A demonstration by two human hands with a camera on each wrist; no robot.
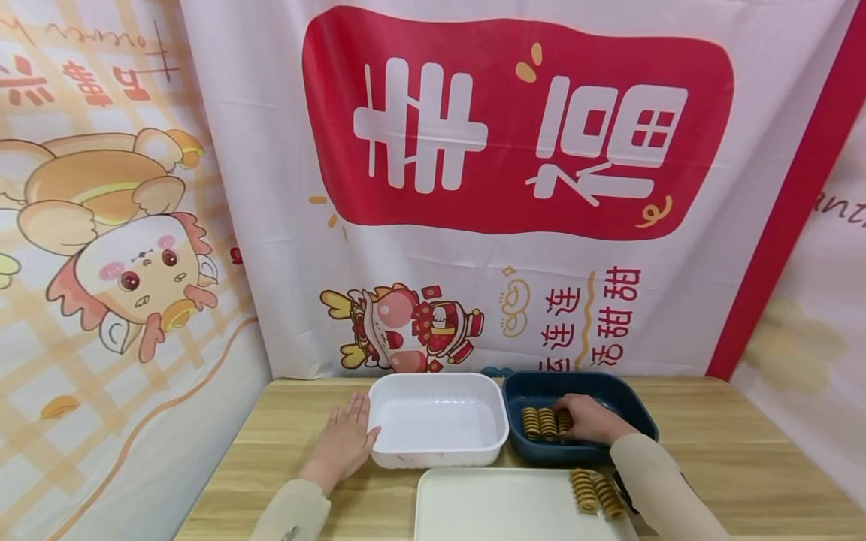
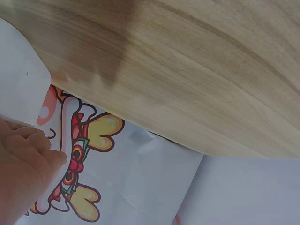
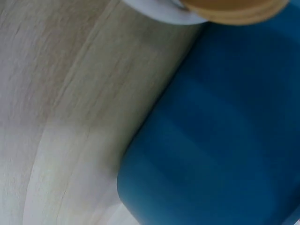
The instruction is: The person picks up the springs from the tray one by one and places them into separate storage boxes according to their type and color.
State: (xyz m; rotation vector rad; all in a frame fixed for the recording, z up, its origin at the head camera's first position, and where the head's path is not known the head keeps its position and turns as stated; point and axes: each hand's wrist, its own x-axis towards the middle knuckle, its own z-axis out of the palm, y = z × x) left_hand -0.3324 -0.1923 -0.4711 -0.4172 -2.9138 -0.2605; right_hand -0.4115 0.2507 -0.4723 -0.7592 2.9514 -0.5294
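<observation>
My right hand (image 1: 587, 418) reaches into the dark blue basin (image 1: 622, 398) and grips a row of round brown biscuits (image 1: 564, 421), partly covered by the fingers. Beside it in that basin lie two more biscuit rows (image 1: 539, 424). Fingers spread, my left hand (image 1: 343, 442) touches the left side of the white basin (image 1: 440, 457), whose floor is bare. In the left wrist view, part of the left hand (image 2: 28, 168) shows at the white wall. The right wrist view has the blue basin's wall (image 3: 201, 154) large, and the right hand is out of sight there.
A cream tray (image 1: 501, 503) lies in front of the basins, with two rows of biscuits (image 1: 595, 494) at its right end. All stand on a wood-grain table (image 1: 717, 436). A printed cloth (image 1: 284, 300) hangs directly behind the basins.
</observation>
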